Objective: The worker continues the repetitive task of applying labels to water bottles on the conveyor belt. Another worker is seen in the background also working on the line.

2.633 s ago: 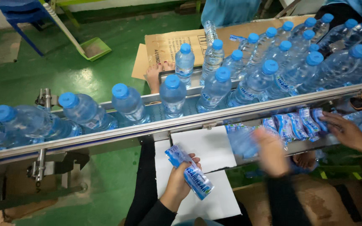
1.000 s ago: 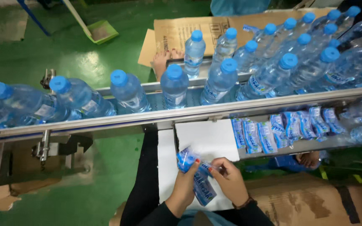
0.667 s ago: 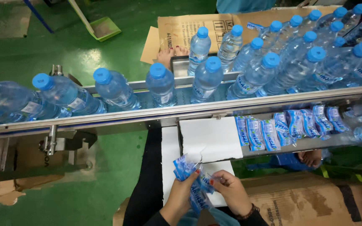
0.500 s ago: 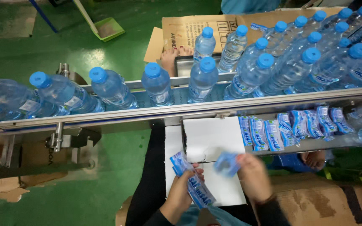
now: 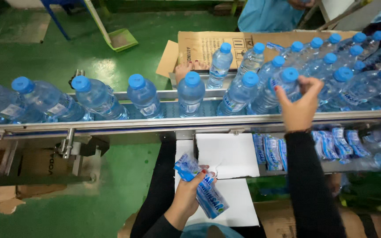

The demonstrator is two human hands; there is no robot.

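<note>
— Right hand (image 5: pixel 300 108) gone up from the lap since half a second ago, now at the clear plastic water bottle with a blue cap (image 5: pixel 283 86) on the grey conveyor belt (image 5: pixel 164 110). Left hand (image 5: pixel 190 191) low as before.

— Nearest first: left fingers closed round a bundle of blue-and-white plastic label sleeves (image 5: pixel 203 189), above the white sheets (image 5: pixel 225 154) on the lap. More sleeves (image 5: pixel 270 152) laid out on the ledge below the rail.

— Right fingers curled over the bottle's shoulder, just under the cap. Whether a sleeve is pinched there: impossible to tell.

— Best done by steadying the neck, keeping the sleeve mouth open, sliding down straight.

— Farther off, a brown cardboard box (image 5: pixel 208 44); bottles at right cut off by the frame edge.
</note>
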